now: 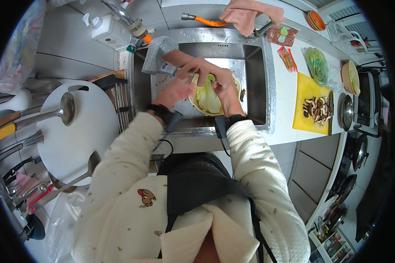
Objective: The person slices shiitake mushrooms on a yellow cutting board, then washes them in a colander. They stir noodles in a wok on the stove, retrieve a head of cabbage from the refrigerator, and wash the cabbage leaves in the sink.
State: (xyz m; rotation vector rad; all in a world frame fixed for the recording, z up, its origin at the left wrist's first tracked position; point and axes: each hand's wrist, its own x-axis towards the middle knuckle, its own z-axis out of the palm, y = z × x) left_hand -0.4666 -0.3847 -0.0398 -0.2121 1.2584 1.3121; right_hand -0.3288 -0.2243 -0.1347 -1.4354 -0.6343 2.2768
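Observation:
Both my hands are over a steel sink [255, 88]. A pale yellow-green leaf [209, 98], like napa cabbage, is in a cream plastic basket [237, 86] on the sink floor. My right hand [226, 90] grips the leaf's right edge, thumb against it. Blurred by motion, my left hand [176, 92] is at the basket's left rim; its grip is unclear. A smooth pinkish-brown shape [181, 60] covers the area beyond my hands and hides part of the fingers; what it is cannot be told.
A grey mesh-textured holder [161, 54] occupies the sink's back left corner. To the right, sliced mushrooms [317, 110] and a knife [331, 113] lie on a yellow cutting board [304, 85], near bagged greens [317, 65]. Ladles [67, 108] and a white board [82, 144] hang left.

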